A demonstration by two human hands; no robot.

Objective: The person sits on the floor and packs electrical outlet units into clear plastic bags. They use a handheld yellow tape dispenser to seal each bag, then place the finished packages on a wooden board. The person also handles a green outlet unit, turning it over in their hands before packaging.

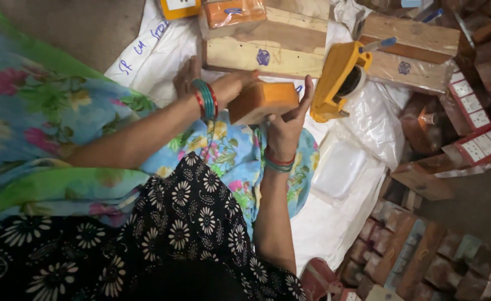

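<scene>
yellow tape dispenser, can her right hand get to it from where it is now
Probably yes. The yellow tape dispenser stands just beside the right hand with nothing between them, but that hand and the left hand are both holding the orange block, so it must let go first.

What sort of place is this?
Probably a small hand-packing workspace on the floor: both hands hold an orange block, a yellow tape dispenser sits nearby, and wrapped blocks lie piled around.
</scene>
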